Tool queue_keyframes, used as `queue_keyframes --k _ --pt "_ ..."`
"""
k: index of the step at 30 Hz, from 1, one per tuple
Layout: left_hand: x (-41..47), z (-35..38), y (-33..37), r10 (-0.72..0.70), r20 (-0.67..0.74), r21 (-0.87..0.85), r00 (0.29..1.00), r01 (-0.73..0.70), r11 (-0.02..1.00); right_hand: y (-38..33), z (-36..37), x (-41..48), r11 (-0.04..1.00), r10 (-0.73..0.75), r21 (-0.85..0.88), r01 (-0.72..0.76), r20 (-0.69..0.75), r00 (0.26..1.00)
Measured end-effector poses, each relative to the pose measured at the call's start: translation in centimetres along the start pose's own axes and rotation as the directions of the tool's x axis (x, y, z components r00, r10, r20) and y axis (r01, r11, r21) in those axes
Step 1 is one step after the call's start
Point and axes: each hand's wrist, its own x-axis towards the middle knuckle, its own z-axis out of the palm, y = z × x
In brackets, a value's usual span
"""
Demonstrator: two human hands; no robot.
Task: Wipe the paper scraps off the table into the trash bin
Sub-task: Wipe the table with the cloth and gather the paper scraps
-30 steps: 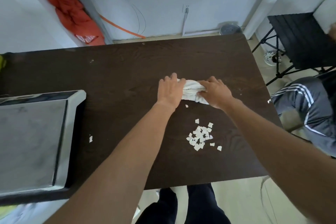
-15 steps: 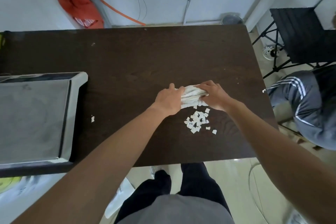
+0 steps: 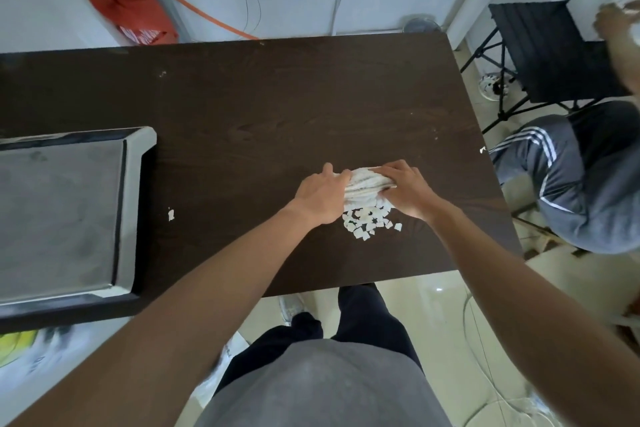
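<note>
A bunched white cloth (image 3: 363,185) lies on the dark wooden table (image 3: 242,114). My left hand (image 3: 320,198) grips its left end and my right hand (image 3: 405,191) grips its right end. Directly in front of the cloth, on its near side, sits a heap of several small white paper scraps (image 3: 369,222), touching the cloth's edge. One stray scrap (image 3: 170,214) lies farther left on the table. No trash bin shows in this view.
A grey tray-like device (image 3: 135,204) fills the table's left part. A seated person in grey striped trousers (image 3: 568,177) is off the right edge, beside a black folding chair (image 3: 540,52). Orange fabric (image 3: 117,0) hangs at the back wall. The table's near edge (image 3: 381,282) lies close below the scraps.
Both hands have dragged the cloth toward me across the table, reaching the scraps and pushing them into a tighter heap nearer the front edge.
</note>
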Motion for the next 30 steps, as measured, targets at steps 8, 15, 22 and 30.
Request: queue_keyframes --k 8,15,22,30 --pt "-1.7 0.6 0.0 0.02 0.019 -0.002 1.0 -0.019 1.0 0.1 1.5 -1.6 1.0 0.016 0.02 -0.016 -0.032 0.999" --pt "-2.3 1.3 -0.2 0.033 0.029 0.0 0.999 -0.033 0.999 0.0 2.3 -3.0 0.999 0.024 0.032 -0.022 -0.05 0.998" --pt "-2.1 0.9 -0.8 0.062 0.057 0.022 0.996 -0.064 0.998 -0.8 1.0 -2.2 0.998 0.028 -0.053 -0.027 0.031 0.999" --pt "-0.8 0.4 -1.7 0.074 0.061 0.046 0.995 -0.077 0.996 -3.9 -2.9 0.6 0.972 0.076 -0.236 -0.005 0.294 0.953"
